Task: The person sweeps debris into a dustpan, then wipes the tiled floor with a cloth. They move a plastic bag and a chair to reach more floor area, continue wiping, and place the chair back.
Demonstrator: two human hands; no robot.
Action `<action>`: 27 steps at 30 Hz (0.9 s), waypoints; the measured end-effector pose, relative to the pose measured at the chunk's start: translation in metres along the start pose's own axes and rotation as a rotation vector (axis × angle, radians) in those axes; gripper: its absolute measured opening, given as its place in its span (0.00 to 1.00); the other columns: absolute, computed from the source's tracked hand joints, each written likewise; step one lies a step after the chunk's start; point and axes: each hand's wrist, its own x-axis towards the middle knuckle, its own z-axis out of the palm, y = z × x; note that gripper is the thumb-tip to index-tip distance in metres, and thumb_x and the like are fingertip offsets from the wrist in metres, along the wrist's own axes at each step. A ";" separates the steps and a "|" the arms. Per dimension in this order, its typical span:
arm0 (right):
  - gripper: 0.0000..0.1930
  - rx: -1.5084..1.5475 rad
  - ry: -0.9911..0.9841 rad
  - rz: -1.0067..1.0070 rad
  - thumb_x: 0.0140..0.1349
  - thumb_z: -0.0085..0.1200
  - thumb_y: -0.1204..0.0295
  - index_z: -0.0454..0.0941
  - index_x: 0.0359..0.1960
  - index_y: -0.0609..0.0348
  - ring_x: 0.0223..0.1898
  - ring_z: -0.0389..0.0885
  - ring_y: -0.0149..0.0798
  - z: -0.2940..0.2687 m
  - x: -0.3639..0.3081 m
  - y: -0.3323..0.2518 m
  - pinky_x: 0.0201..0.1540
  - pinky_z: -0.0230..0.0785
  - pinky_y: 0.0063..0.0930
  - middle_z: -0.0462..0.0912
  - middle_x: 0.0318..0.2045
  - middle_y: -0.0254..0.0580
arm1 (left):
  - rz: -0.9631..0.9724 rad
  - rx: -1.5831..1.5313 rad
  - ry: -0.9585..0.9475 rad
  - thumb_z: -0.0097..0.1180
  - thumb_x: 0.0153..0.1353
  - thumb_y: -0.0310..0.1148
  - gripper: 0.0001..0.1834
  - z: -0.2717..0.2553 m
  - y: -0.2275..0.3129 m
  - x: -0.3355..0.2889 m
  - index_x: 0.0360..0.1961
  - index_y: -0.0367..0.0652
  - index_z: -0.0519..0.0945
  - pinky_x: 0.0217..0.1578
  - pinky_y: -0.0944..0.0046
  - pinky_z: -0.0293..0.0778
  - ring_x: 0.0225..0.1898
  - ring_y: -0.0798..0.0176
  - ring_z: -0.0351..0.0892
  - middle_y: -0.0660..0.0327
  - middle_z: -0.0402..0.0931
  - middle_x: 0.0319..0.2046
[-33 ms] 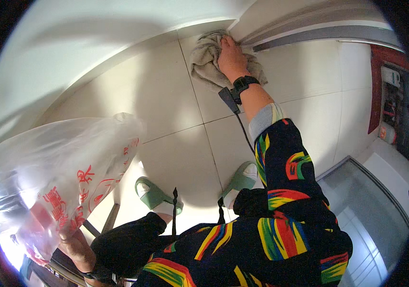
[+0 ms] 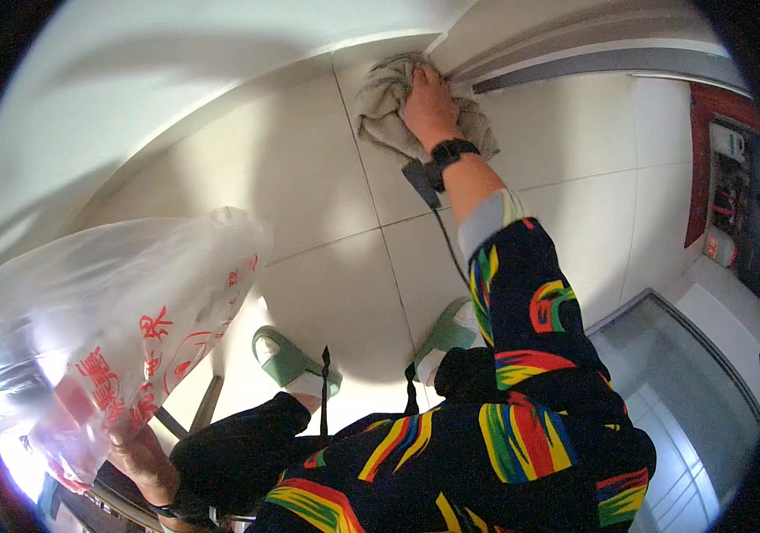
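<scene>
Nearest the camera, at the lower left, the left hand (image 2: 145, 462) grips the gathered neck of a translucent plastic bag (image 2: 105, 311) with red print, fingers clenched on the film; the bag hangs clear of the floor. Just beyond, two green slippers (image 2: 296, 360) stand on pale floor tiles (image 2: 309, 186), and a dark cable (image 2: 447, 235) trails toward the right forearm. Farther out, the right hand (image 2: 431, 105), a black watch (image 2: 447, 153) on its wrist, presses flat on a crumpled grey cloth (image 2: 382, 107), fingers spread over it rather than closed around it. The cloth lies where the tiles meet the white wall base, beside a grey door track (image 2: 593, 64). Wiping appears under way at this corner; the tiles show no visible dirt, so how much remains cannot be judged.
</scene>
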 end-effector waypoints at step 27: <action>0.24 -0.153 0.079 -0.211 0.58 0.51 0.68 0.67 0.58 0.57 0.54 0.69 0.51 -0.014 -0.065 0.019 0.52 0.66 0.52 0.63 0.61 0.38 | 0.023 0.031 -0.094 0.57 0.58 0.51 0.38 0.010 0.014 0.017 0.60 0.32 0.63 0.51 0.52 0.72 0.53 0.53 0.72 0.51 0.68 0.54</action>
